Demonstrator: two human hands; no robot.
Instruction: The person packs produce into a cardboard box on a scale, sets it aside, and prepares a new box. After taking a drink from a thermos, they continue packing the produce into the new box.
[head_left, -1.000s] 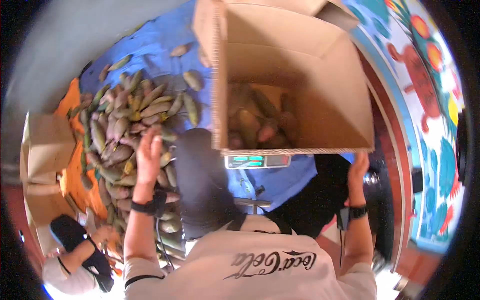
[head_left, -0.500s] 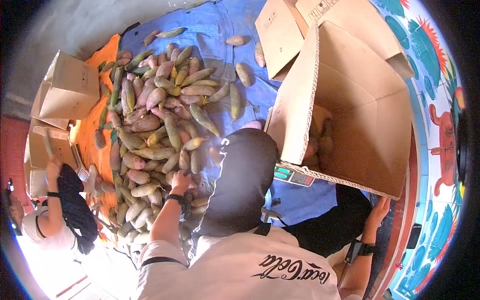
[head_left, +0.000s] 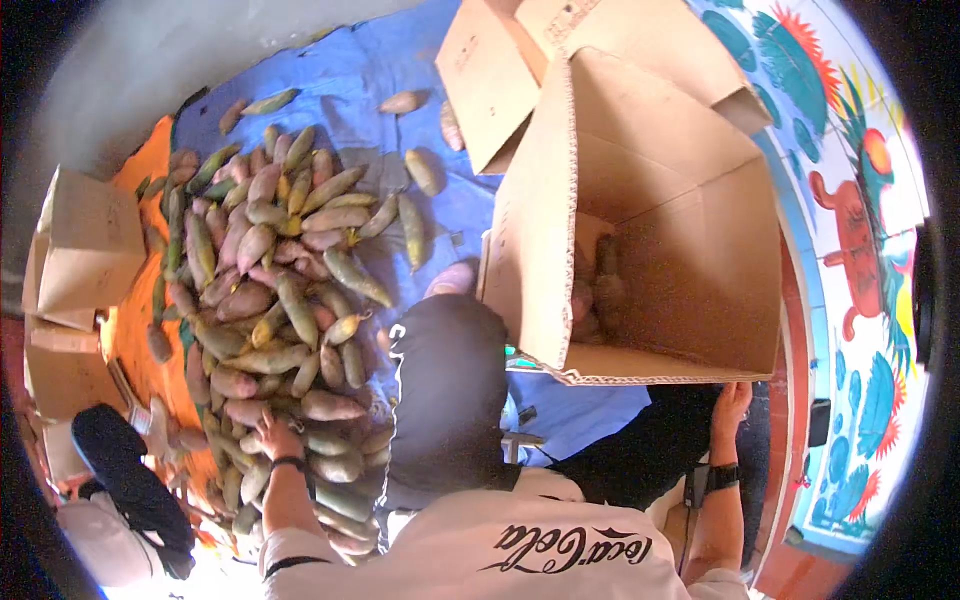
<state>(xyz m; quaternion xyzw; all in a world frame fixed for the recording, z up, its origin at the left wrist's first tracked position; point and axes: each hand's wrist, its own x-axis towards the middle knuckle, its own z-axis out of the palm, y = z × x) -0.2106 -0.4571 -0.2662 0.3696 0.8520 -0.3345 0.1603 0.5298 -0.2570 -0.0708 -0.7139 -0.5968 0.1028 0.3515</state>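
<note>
Fingers spread, my left hand (head_left: 278, 438) is on the near part of a large pile of green and pinkish elongated produce (head_left: 250, 300). It touches pieces there and lifts none that I can see. My right hand (head_left: 732, 405) is at the lower right corner of a big open cardboard box (head_left: 680, 220); its fingertips meet the box edge, and their grip is unclear. Several dark pieces of produce (head_left: 605, 285) lie inside the box. Part of a scale display (head_left: 518, 360) shows under the box's near left corner.
Blue (head_left: 350, 80) and orange (head_left: 150, 190) sheets lie under the pile. Another cardboard box (head_left: 490, 80) stands behind the big one, and more boxes (head_left: 95, 240) are at the left. A co-worker's dark-clad leg (head_left: 120, 470) shows lower left. A painted wall (head_left: 850, 250) runs along the right.
The view has shifted, moving the pile and boxes leftward. My left hand has moved to a nearer part of the pile. The co-worker's raised arm at the left is no longer visible.
</note>
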